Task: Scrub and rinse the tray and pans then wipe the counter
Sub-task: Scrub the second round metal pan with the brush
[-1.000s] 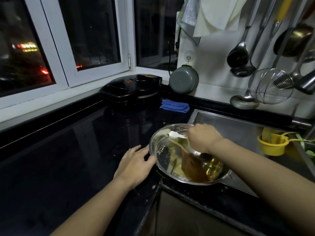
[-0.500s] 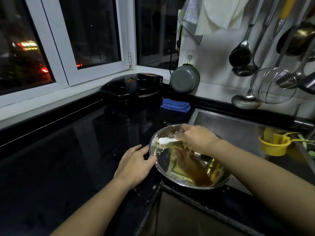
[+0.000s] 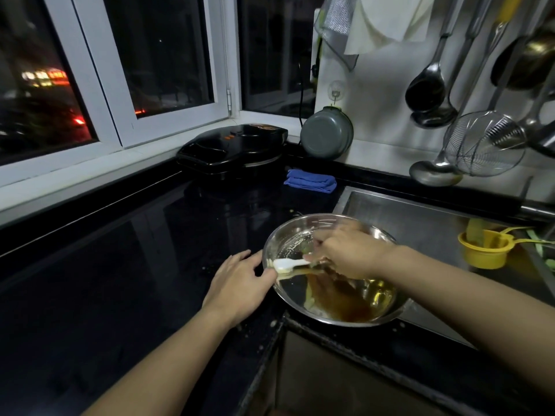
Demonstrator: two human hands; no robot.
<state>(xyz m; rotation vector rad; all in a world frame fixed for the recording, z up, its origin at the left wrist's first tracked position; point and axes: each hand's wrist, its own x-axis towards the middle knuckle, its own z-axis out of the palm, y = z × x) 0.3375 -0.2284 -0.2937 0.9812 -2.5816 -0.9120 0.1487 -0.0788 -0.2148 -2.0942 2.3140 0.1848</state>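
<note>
- Window frame [image 3: 99,85], white, fills upper left of frame; dark glass with blurred red and yellow lights behind it
- Black counter [image 3: 105,265] runs across left and centre, glossy, reflecting the window
- Black lidded appliance [image 3: 232,148] sits at the back of the counter, centre top, orange marks on its lid
- Left hand [image 3: 237,285], lower centre, lies flat on the counter, fingers straight and relaxed, holding nothing; fingertips touch the left rim of the pan
- Folded blue cloth [image 3: 310,181] on the counter just right of the appliance, behind the pan
- Grey pot [image 3: 327,133] hangs from a wall hook above the cloth
- Steel pan [image 3: 369,307], round and shallow, centre of frame, sits on the counter edge where it meets the sink; brown liquid and pale residue pooled in its near side
- White brush [image 3: 289,264] lies across the pan's left rim, bristle end pointing left, just beside the left fingertips
- Right hand [image 3: 348,253], over the pan, fingers curled round the brush handle; knuckles motion-blurred
- Sink [image 3: 420,217], steel, right of centre behind the pan
- Ladles [image 3: 426,91] and a wire skimmer [image 3: 483,145] hang on the white wall, upper right
- Yellow cup [image 3: 483,250] stands at the right edge, in the sink area; what it rests on I cannot tell
</note>
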